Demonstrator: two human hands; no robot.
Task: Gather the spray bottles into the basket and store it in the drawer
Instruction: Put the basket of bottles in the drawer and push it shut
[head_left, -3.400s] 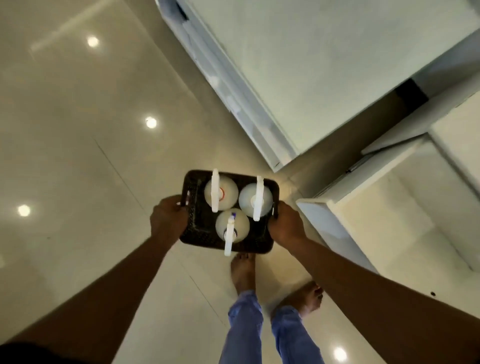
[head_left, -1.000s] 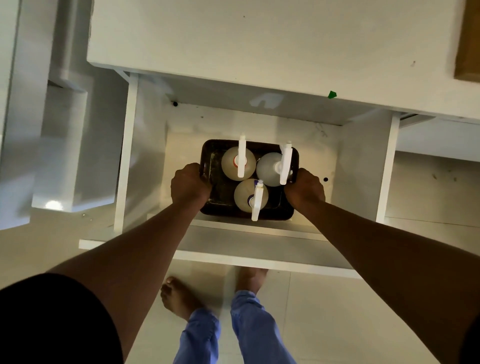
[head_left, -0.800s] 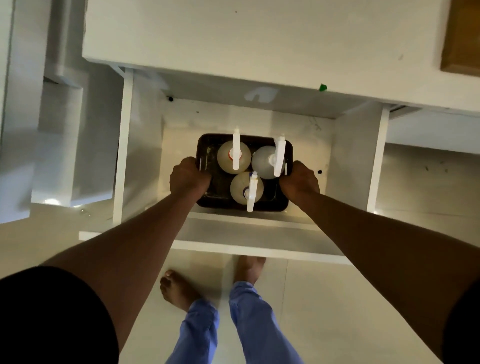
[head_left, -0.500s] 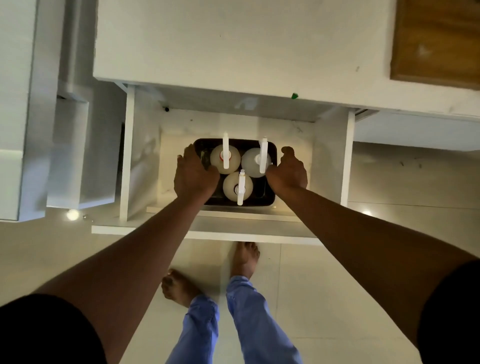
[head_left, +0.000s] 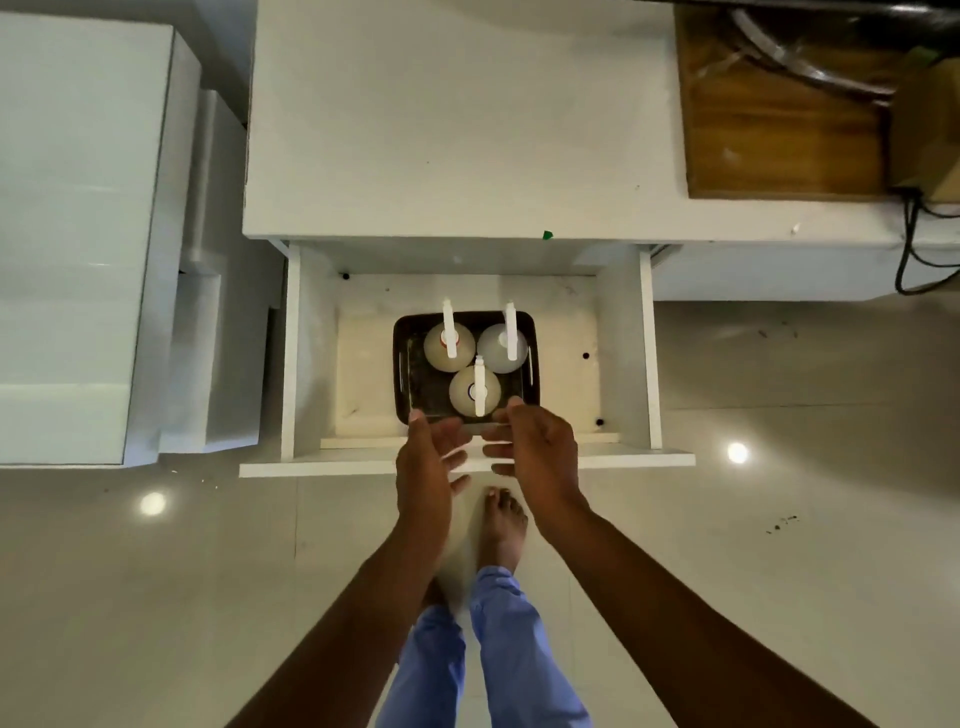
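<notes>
A dark woven basket (head_left: 403, 364) rests on the floor of the pulled-out white drawer (head_left: 628, 364). Three round white spray bottles stand upright in it: one at the back left (head_left: 449, 347), one at the back right (head_left: 502, 348), one at the front (head_left: 475, 391). My left hand (head_left: 427, 470) and my right hand (head_left: 537, 457) hover above the drawer's front panel, just short of the basket's near rim. Both are empty, fingers spread and palms facing each other. Neither touches the basket.
The drawer sticks out from a white cabinet with a flat top (head_left: 457, 119). A wooden board (head_left: 779, 119) and black cables (head_left: 914, 244) lie at the top right. Another white unit (head_left: 78, 234) stands at the left. My bare feet (head_left: 501, 525) are on glossy tiles below the drawer front.
The basket was carried over and lowered into the drawer. Both hands have let go of its sides and drawn back toward me, over the drawer front.
</notes>
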